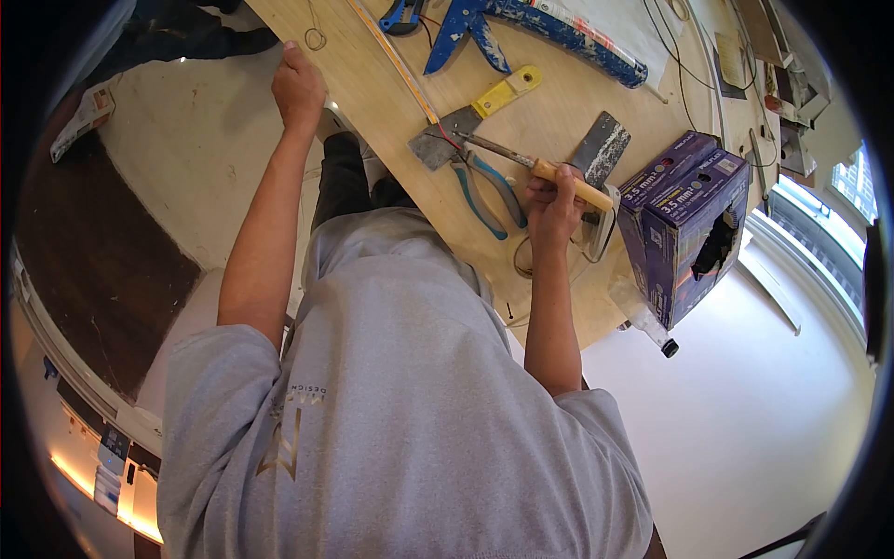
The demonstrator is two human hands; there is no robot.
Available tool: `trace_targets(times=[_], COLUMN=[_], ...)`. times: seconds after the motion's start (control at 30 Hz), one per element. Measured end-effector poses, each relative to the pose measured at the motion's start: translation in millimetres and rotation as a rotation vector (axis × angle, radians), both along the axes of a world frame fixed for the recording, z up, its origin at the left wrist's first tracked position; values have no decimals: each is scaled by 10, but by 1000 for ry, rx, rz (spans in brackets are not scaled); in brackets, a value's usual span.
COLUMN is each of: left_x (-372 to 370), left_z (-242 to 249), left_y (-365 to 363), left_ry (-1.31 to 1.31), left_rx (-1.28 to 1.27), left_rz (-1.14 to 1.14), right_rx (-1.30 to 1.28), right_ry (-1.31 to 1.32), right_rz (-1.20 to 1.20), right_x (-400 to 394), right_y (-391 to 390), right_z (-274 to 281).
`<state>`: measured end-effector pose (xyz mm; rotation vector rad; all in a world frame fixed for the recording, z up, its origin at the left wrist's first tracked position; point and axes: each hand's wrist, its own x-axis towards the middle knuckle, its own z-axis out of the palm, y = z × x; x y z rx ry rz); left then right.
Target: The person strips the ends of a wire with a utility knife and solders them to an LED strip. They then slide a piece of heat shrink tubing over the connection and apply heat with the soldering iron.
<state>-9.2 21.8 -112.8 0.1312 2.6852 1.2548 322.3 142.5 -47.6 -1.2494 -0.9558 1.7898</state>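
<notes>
My right hand [551,212] is closed around the wooden handle of a soldering iron [504,152]. The iron's tip is over the blade of a yellow-handled putty knife [504,91], close to the wired end of an LED strip [399,63]; whether it touches is too small to tell. At the table's left edge, my left hand [300,88] pinches a thin looped wire [316,38]. Pliers with teal grips [498,191] lie just left of my right hand. Beyond that hand rests a scraper with a stained blade [602,146].
A blue caulking gun [562,35] lies across the far side of the wooden table [372,121]. Purple boxes [658,224], one with a torn opening, stand at the right. Near them is a clear bottle [647,321]. Another person's dark-clothed leg [186,42] shows at upper left.
</notes>
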Motion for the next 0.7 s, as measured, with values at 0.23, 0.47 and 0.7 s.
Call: trace_targets(times=[0.23, 0.47, 0.7], left_x=[-8, -13, 17], left_z=[-25, -43, 30], left_y=[-8, -14, 8], left_ry=[-10, -6, 15], left_rx=[11, 8, 2], left_rz=[-5, -16, -5], right_rx=[9, 1, 21], right_ry=[16, -20, -16], right_rz=[-4, -28, -6], right_x=[7, -19, -4], right_y=[1, -8, -3], right_z=[-17, 14, -13])
